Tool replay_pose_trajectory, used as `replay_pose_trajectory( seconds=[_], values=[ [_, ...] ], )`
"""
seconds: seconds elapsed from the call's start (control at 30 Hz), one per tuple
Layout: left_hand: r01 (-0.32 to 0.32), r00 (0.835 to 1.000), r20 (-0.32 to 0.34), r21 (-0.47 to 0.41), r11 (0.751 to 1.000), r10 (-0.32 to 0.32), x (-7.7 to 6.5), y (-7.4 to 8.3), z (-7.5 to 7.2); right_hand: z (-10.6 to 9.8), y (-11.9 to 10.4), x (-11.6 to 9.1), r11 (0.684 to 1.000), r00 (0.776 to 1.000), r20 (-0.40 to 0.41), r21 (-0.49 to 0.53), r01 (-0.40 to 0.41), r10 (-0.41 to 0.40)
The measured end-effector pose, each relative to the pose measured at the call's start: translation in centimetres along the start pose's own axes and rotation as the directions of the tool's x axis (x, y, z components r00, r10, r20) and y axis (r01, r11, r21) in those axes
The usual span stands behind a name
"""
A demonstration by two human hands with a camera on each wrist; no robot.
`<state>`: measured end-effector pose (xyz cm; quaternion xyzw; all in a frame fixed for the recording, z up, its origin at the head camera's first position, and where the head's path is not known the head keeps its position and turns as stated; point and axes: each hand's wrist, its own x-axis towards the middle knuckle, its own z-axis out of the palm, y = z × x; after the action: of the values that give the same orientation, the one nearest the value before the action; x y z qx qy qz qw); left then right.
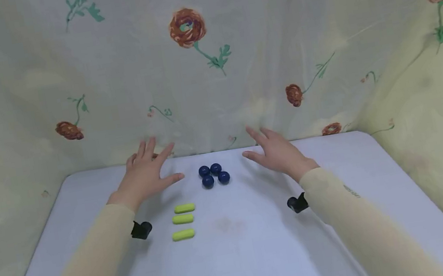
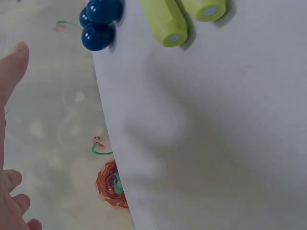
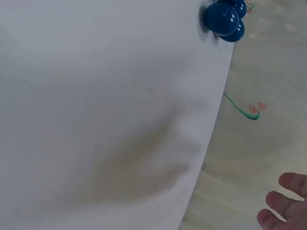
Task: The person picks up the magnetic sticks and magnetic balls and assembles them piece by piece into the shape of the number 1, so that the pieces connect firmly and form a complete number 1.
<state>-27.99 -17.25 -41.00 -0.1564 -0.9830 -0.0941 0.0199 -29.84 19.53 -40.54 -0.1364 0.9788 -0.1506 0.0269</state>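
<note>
Several shiny dark blue balls sit in a tight cluster near the table's far edge, between the two hands. Closer to the person, three yellow-green rods lie in a column, one behind another; in the left wrist view a rod shows a small grey disc on its end. My left hand hovers left of the balls, fingers spread and holding nothing. To the right of the balls, my right hand is also raised over the table with fingers extended and nothing in it.
The white table has a faint pinkish smudge in its middle. A floral curtain hangs right behind the far edge and along both sides. Each wrist carries a small black camera. Both hands cast shadows on the tabletop.
</note>
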Motion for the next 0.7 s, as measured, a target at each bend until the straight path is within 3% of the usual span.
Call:
replay_pose_trajectory(
  seconds=[0.43,0.7],
  values=[
    [-0.043,0.997,-0.070,-0.109,0.993,0.036,-3.4,-0.7,2.0,3.8,1.1,-1.7,0.988,0.999,-0.040,0.154,0.000,0.006],
    [-0.012,0.996,-0.089,-0.240,0.971,-0.010,-5.9,-0.4,3.2,5.5,0.7,-1.6,0.976,0.998,-0.050,0.214,0.043,-0.033]
  ],
)
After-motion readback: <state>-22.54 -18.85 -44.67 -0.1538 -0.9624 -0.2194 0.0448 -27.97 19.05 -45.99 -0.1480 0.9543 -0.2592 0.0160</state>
